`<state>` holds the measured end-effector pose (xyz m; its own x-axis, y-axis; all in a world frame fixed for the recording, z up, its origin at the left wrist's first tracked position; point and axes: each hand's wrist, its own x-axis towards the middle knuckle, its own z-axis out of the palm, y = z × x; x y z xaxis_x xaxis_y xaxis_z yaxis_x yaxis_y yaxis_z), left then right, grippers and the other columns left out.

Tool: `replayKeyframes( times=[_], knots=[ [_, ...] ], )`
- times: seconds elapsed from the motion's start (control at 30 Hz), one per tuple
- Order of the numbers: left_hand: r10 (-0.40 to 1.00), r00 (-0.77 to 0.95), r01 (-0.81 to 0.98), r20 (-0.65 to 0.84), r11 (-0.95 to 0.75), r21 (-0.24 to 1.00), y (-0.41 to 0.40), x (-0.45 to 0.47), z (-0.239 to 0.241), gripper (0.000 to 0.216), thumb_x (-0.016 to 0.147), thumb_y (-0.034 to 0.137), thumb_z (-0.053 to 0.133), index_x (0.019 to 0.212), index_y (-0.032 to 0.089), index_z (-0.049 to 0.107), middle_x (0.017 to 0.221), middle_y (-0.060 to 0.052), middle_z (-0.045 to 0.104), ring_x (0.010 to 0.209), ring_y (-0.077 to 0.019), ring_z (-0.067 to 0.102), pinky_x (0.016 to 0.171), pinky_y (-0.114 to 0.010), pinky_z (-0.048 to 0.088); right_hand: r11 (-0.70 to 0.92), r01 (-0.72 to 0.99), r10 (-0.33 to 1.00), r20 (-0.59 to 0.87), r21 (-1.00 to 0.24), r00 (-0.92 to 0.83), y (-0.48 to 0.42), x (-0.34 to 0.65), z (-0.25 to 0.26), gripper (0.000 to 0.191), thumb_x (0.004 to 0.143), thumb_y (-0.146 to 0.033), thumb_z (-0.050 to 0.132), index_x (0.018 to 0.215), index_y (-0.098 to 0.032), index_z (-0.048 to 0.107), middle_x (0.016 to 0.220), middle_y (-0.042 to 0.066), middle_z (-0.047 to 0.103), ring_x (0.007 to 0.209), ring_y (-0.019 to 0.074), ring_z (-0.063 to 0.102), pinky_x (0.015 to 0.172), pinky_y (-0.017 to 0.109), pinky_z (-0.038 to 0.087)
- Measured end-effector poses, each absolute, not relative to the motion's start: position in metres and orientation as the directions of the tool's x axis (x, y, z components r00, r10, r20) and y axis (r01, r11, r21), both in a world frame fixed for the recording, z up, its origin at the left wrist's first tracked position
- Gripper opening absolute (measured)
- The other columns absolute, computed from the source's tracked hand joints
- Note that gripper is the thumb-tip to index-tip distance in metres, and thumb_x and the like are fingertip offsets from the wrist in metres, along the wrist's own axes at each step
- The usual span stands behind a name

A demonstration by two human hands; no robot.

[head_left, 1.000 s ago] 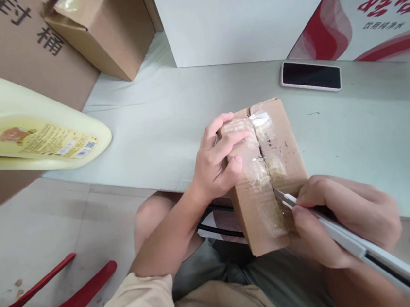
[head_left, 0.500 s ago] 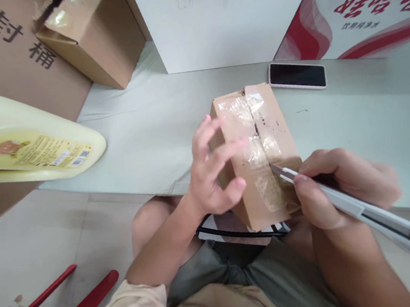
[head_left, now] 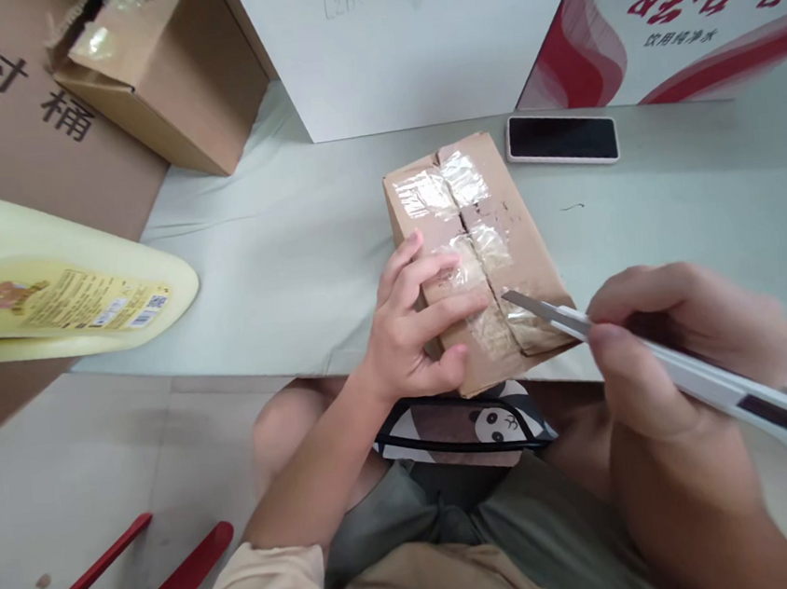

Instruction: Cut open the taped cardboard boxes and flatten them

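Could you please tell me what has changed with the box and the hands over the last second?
The box tipped back from the person and lies flatter on the table. The left hand loosened, then regripped its near left corner. The right hand drew the knife from the near end; the blade now points at the top seam. The phone stayed put, and the right hand kept its grip.

Under our left hand point(head_left: 415, 330) the small box point(head_left: 529, 243) is matt brown cardboard, with glossy, wrinkled clear tape point(head_left: 469, 230) along its seam. In our right hand point(head_left: 680, 349) the knife point(head_left: 719, 384) shows a dull grey metal blade and a smooth white plastic body. Beyond both hands the table point(head_left: 276, 250) looks smooth and matt, and the phone point(head_left: 561, 138) on it has a glossy black face.
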<state>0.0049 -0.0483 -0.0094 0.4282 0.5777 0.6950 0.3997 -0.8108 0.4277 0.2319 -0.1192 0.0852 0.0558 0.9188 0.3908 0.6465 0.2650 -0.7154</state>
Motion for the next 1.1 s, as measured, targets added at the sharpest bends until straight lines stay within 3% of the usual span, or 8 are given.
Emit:
replayKeyframes(
  times=[0.17, 0.23, 0.33, 0.4, 0.5, 0.87, 1.1],
  knots=[
    [0.576, 0.305, 0.496, 0.758, -0.776, 0.390, -0.058, 0.010, 0.000, 0.036, 0.104, 0.050, 0.049, 0.119, 0.034, 0.077, 0.145, -0.008, 0.068, 0.154, -0.0366, 0.049, 0.126, -0.067, 0.043, 0.432, 0.641, 0.864, 0.496, -0.635, -0.091, -0.109, 0.232, 0.087, 0.013, 0.084, -0.016, 0.064, 0.077, -0.024, 0.057, 0.057, -0.008, 0.051, 0.043, 0.0065, 0.038, 0.041, 0.023, 0.029],
    [0.559, 0.297, 0.506, 0.774, -0.780, 0.370, -0.065, 0.011, 0.006, 0.028, 0.103, 0.044, 0.054, 0.115, 0.032, 0.076, 0.137, -0.007, 0.073, 0.148, -0.0337, 0.056, 0.122, -0.062, 0.049, 0.445, 0.652, 0.850, 0.519, -0.614, -0.091, -0.108, 0.234, 0.085, 0.014, 0.083, -0.015, 0.064, 0.077, -0.024, 0.056, 0.057, -0.008, 0.051, 0.043, 0.0067, 0.038, 0.041, 0.023, 0.030],
    [0.515, 0.335, 0.435, 0.789, -0.827, 0.355, -0.072, 0.015, 0.009, 0.035, 0.102, 0.055, 0.052, 0.111, 0.030, 0.075, 0.119, -0.006, 0.078, 0.132, -0.0296, 0.068, 0.117, -0.054, 0.055, 0.428, 0.668, 0.864, 0.492, -0.608, -0.105, -0.107, 0.234, 0.083, 0.014, 0.082, -0.013, 0.063, 0.078, -0.024, 0.056, 0.058, -0.007, 0.053, 0.044, 0.0072, 0.040, 0.042, 0.024, 0.032],
    [0.481, 0.355, 0.382, 0.802, -0.857, 0.345, -0.073, 0.018, 0.006, 0.039, 0.099, 0.062, 0.053, 0.110, 0.031, 0.075, 0.111, -0.004, 0.079, 0.122, -0.0269, 0.072, 0.118, -0.050, 0.054, 0.450, 0.668, 0.864, 0.479, -0.592, -0.158, -0.106, 0.234, 0.083, 0.014, 0.082, -0.012, 0.063, 0.078, -0.024, 0.056, 0.059, -0.007, 0.053, 0.044, 0.0070, 0.040, 0.043, 0.023, 0.034],
    [0.448, 0.355, 0.378, 0.821, -0.872, 0.312, -0.072, 0.023, -0.003, 0.032, 0.093, 0.057, 0.060, 0.109, 0.032, 0.073, 0.108, -0.001, 0.080, 0.116, -0.0233, 0.074, 0.123, -0.044, 0.049, 0.514, 0.638, 0.837, 0.496, -0.573, -0.229, -0.103, 0.233, 0.085, 0.013, 0.082, -0.014, 0.064, 0.077, -0.024, 0.056, 0.060, -0.006, 0.054, 0.044, 0.0067, 0.040, 0.042, 0.023, 0.034],
    [0.451, 0.333, 0.366, 0.828, -0.871, 0.327, -0.070, 0.026, -0.002, 0.025, 0.094, 0.049, 0.061, 0.105, 0.028, 0.071, 0.106, -0.003, 0.078, 0.116, -0.0217, 0.072, 0.130, -0.040, 0.042, 0.465, 0.610, 0.864, 0.479, -0.641, -0.155, -0.112, 0.233, 0.089, 0.018, 0.084, -0.012, 0.060, 0.076, -0.026, 0.054, 0.059, -0.005, 0.051, 0.045, 0.0098, 0.042, 0.044, 0.029, 0.032],
    [0.441, 0.312, 0.383, 0.842, -0.869, 0.313, -0.069, 0.025, -0.007, 0.033, 0.094, 0.053, 0.060, 0.118, 0.031, 0.065, 0.106, -0.002, 0.079, 0.115, -0.0234, 0.074, 0.121, -0.044, 0.051, 0.482, 0.568, 0.854, 0.504, -0.667, -0.132, -0.118, 0.239, 0.086, 0.016, 0.086, -0.018, 0.062, 0.075, -0.026, 0.055, 0.056, -0.004, 0.050, 0.045, 0.0132, 0.045, 0.044, 0.033, 0.031]
  ],
)
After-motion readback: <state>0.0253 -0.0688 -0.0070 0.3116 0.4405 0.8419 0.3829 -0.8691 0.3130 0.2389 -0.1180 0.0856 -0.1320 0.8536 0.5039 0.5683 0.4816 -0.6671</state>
